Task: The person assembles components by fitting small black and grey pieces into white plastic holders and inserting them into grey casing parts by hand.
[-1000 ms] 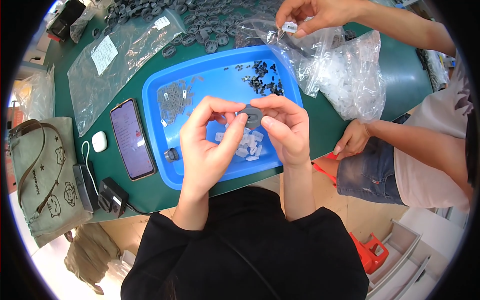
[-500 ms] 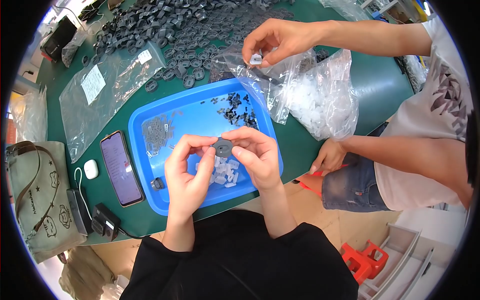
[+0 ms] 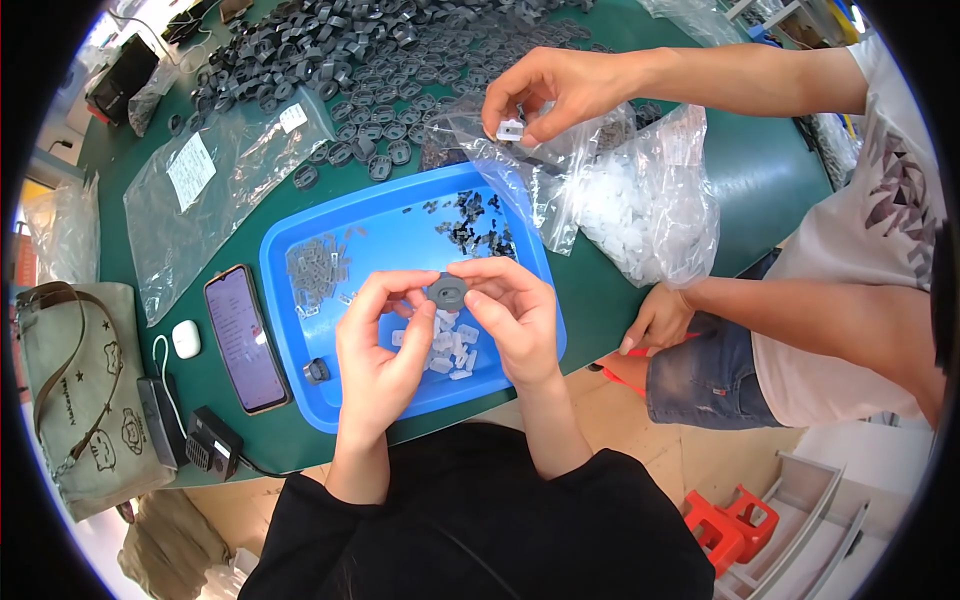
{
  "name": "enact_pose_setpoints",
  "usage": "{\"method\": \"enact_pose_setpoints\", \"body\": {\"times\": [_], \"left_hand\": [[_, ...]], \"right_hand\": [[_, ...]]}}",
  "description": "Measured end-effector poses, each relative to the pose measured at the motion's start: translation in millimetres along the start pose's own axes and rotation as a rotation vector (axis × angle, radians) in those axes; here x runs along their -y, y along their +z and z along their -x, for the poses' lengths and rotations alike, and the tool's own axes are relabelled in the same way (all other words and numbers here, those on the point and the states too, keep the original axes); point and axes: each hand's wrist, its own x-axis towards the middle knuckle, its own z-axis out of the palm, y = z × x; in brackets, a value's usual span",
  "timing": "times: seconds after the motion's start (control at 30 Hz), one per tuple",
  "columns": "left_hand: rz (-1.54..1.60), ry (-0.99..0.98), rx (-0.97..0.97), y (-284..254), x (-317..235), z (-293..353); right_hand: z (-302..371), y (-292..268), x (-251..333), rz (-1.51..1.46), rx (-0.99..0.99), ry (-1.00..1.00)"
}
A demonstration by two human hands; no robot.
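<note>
Between the fingertips of both my hands is a dark grey oval plastic part with a small opening in its face. My left hand pinches its left edge, and my right hand grips the right edge. They hold it above a blue tray. Below my hands lie white plastic pieces. The tray also holds small clear-grey pieces at the left, tiny black pieces at the far right, and one dark grey part near the left wall.
A heap of dark grey parts covers the table's far side. A co-worker's hand holds a small white piece near a bag of white pieces. Left of the tray lie a phone, white earphone case and black device.
The dark grey part has turned slightly between my fingers, showing more of its face. My hands stay nearly in place. The co-worker's upper hand is slightly lower in the picture.
</note>
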Motion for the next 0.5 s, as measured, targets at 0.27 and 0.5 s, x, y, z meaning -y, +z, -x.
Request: {"method": "enact_pose_setpoints", "body": {"times": [0.27,0.5], "left_hand": [[-0.073,0.025,-0.004,2.3,2.1,0.2],[-0.104,0.001,0.058,-0.7,1.4,-0.3]], "right_hand": [[0.3,3.9,-2.4,0.051,-0.07,-0.076],[-1.3,1.9,-5.8,0.05,-0.082,-0.169]]}}
